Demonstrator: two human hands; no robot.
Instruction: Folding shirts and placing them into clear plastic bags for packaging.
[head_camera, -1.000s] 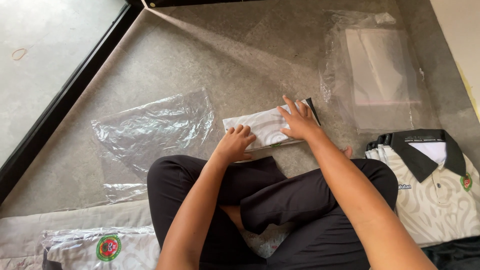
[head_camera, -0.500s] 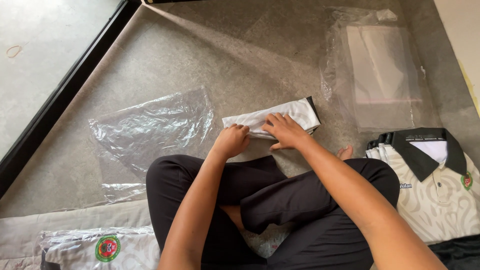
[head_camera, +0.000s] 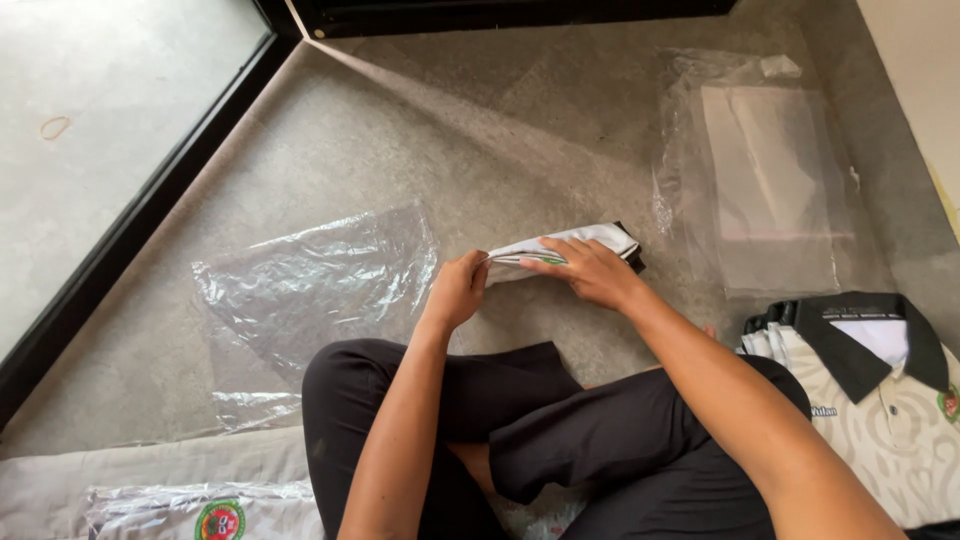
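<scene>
A person sitting cross-legged on a grey floor (head_camera: 500, 130) is gripping a folded white shirt (head_camera: 585, 243) with both hands, lifting its near edge just off the ground in front of the knees. The left hand (head_camera: 458, 290) is pinching the shirt's left end with curled fingers, while the right hand (head_camera: 590, 270) is lying over the top, fingers closing around the fold. An empty clear plastic bag (head_camera: 310, 290) is lying flat just left of the hands. A second clear bag (head_camera: 770, 180), holding a white sheet, is resting farther right. A patterned collared shirt (head_camera: 880, 400) is sitting by the right knee, and another bagged shirt (head_camera: 200, 510) is lying at lower left
</scene>
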